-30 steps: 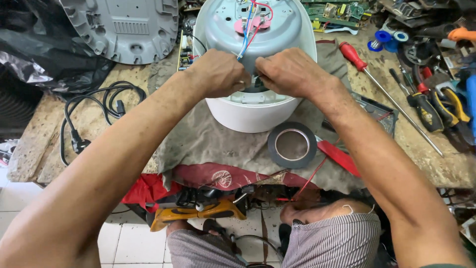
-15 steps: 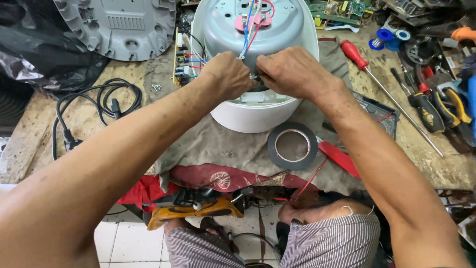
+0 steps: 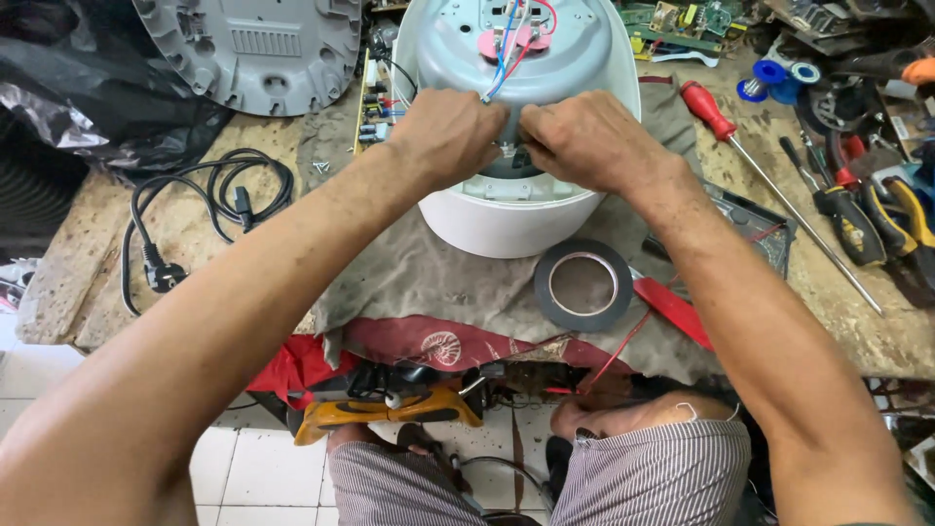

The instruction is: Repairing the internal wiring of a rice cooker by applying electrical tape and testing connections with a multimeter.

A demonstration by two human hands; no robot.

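Since the earlier frames, both hands are seen drawn closer together at the near edge of the upturned white appliance (image 3: 506, 219), and the whole bench scene sits lower in view, so the camera is taken to have tipped. The coiled black power cord (image 3: 205, 209) appears unmoved on the bench.

The appliance rests base-up on a grey cloth (image 3: 429, 282) in the middle of the wooden bench (image 3: 68, 282). Blue and red wires (image 3: 506, 49) are seen running from its grey metal base plate down to the fingers. A roll of black tape (image 3: 582, 284) lies just beside it on the near right. A red-handled screwdriver (image 3: 769, 185) lies further right, with pliers and other tools (image 3: 877, 209) beyond. A detached grey plastic cover (image 3: 253, 49) lies at far left, and a circuit board (image 3: 375, 97) is wedged beside the appliance.

The contact point is hidden by knuckles. The left hand (image 3: 450, 131) is curled tight, fingers pinched on something small at the rim; what is held cannot be told. The right hand (image 3: 584, 141) is likewise closed, fingertips meeting the left's. Both forearms are extended forward, converging.
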